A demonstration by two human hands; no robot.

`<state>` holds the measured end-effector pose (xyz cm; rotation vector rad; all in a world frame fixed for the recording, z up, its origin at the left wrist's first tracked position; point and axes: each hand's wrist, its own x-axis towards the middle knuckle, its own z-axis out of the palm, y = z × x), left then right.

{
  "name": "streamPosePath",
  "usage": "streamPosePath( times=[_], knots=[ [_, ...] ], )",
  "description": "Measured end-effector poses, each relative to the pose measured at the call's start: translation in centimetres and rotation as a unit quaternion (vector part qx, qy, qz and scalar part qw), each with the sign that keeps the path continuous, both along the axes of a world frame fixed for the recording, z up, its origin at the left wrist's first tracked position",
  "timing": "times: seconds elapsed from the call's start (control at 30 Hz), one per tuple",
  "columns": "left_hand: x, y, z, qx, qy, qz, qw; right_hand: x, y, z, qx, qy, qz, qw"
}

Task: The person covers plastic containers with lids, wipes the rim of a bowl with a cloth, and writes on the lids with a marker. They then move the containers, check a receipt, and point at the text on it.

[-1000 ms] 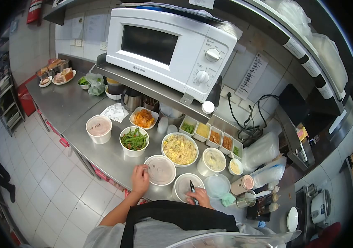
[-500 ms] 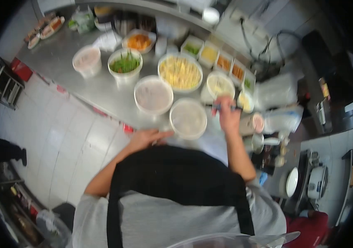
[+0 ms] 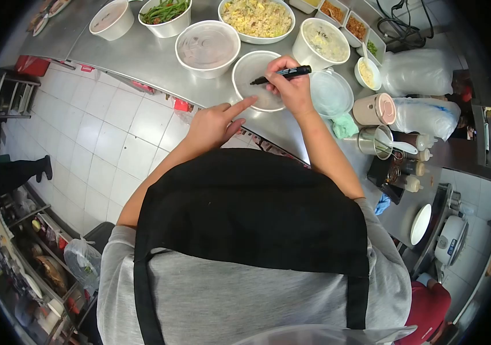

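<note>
Right hand point(image 3: 292, 86): your grip closed on black marker point(image 3: 284, 73). Marker long axis runs roughly along worktop point(image 3: 142, 54) near edge, tip pointing to your left, over lidded container point(image 3: 251, 66). Tip contact with lid: cannot tell. Container sits at worktop near edge, directly ahead of both hands. Left hand point(image 3: 211, 123): grip holds nothing, index finger out, touching lid's near rim. Right hand nearer lid centre.

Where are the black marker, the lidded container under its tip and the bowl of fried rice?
black marker point(image 3: 300, 71): head view, on the barrel's rear end.
lidded container point(image 3: 250, 64): head view, on the bare lid top.
bowl of fried rice point(image 3: 255, 40): head view, on its near wall.
</note>
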<state>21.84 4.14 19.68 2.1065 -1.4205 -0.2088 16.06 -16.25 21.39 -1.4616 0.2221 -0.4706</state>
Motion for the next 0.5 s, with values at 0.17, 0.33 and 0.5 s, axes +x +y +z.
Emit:
streamPosePath(
  times=[0.17, 0.33, 0.5],
  knots=[
    [-0.34, -0.1, -0.15, 0.004, 0.002, 0.012, 1.0, 0.36, -0.26, -1.0, -0.072, 0.012, 0.009, 0.997],
    [-0.33, -0.14, -0.35, 0.015, 0.007, 0.017, 1.0, 0.11, -0.1, -0.77, -0.066, 0.006, -0.02, 0.998],
    [-0.19, -0.14, -0.34, 0.011, 0.008, 0.015, 1.0, 0.19, -0.09, -0.66, -0.066, 0.006, -0.022, 0.998]
  ],
)
